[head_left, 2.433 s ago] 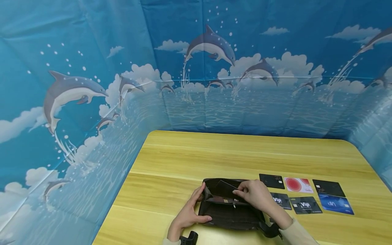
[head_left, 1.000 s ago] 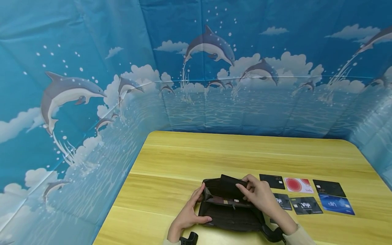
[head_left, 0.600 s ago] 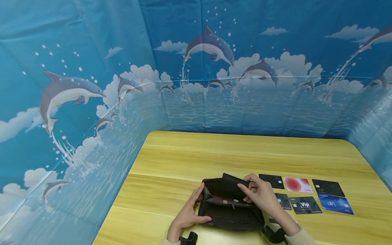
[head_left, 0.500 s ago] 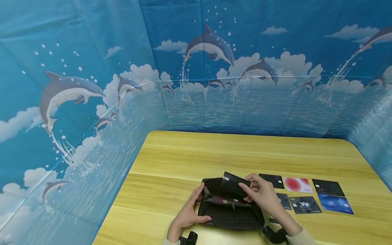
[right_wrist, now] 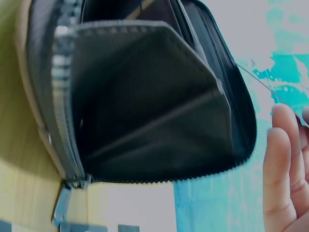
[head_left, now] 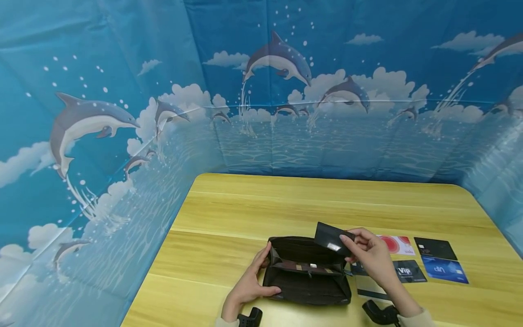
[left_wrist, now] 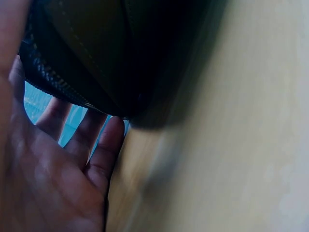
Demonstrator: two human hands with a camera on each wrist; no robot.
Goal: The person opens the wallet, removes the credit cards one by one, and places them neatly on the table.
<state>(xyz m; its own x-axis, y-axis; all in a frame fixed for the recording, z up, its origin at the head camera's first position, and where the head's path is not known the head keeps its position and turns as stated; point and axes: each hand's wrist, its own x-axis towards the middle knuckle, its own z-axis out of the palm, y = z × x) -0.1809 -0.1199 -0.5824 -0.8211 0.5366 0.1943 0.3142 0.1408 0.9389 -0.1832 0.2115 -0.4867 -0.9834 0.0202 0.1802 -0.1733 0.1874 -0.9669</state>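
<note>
A black zip-around wallet lies unzipped and spread wide on the table, with some items tucked in its middle section. My left hand grips its left end, thumb on the front edge and fingers round the back; the left wrist view has those fingers against the zipper edge. Above the wallet's back right corner, my right hand pinches a glossy black card between thumb and fingers. In the right wrist view the wallet's gusseted side gapes, and the card shows only as a thin edge.
Right of the wallet lie a red and white card, a black VIP card, a blue card, a dark Vip card and a striped card. My right hand covers others partly. Dolphin-print sheeting surrounds the wooden table.
My right hand has drawn the black card up out of the wallet and moved it to the right. The left hand keeps its grip on the wallet.
</note>
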